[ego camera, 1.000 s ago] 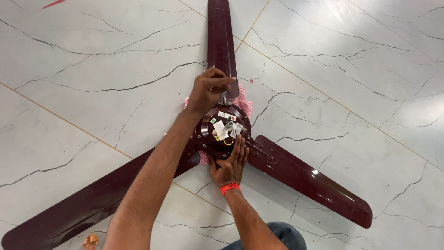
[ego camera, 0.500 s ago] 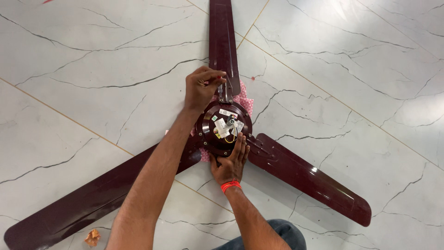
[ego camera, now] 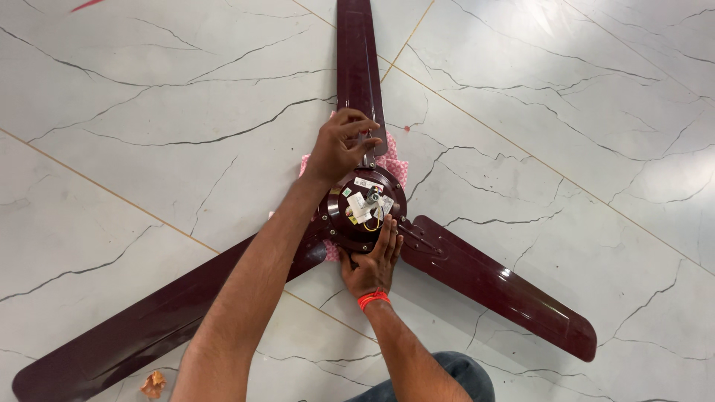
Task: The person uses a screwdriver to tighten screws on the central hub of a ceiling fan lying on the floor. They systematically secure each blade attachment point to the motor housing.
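A dark maroon ceiling fan (ego camera: 357, 216) lies flat on the white marble-look floor (ego camera: 149, 112), glossy, with three long blades spreading out: one blade (ego camera: 357, 59) runs straight up out of the picture, one blade (ego camera: 499, 286) points down to the right, one blade (ego camera: 156, 320) stretches down to the left. At the middle sits the round motor hub (ego camera: 344, 217), its face turned up, showing small white labels and a knot of yellow and white wires (ego camera: 370, 207). Under the hub, a pink patterned cloth (ego camera: 393, 162) peeks out on the far side.

The left hand (ego camera: 339, 145) is over the far edge of the hub, at the root of the upper blade, fingers curled tight around a slim metal tool (ego camera: 366, 152) that stands on the fan; the tool's tip is hidden. The right hand (ego camera: 370, 260), with a red band (ego camera: 373, 299) at the wrist, rests flat and unclenched against the near rim of the hub, fingers spread on it, grasping nothing.

A scrap of orange-brown paper (ego camera: 153, 384) lies on the floor near the lower left blade.
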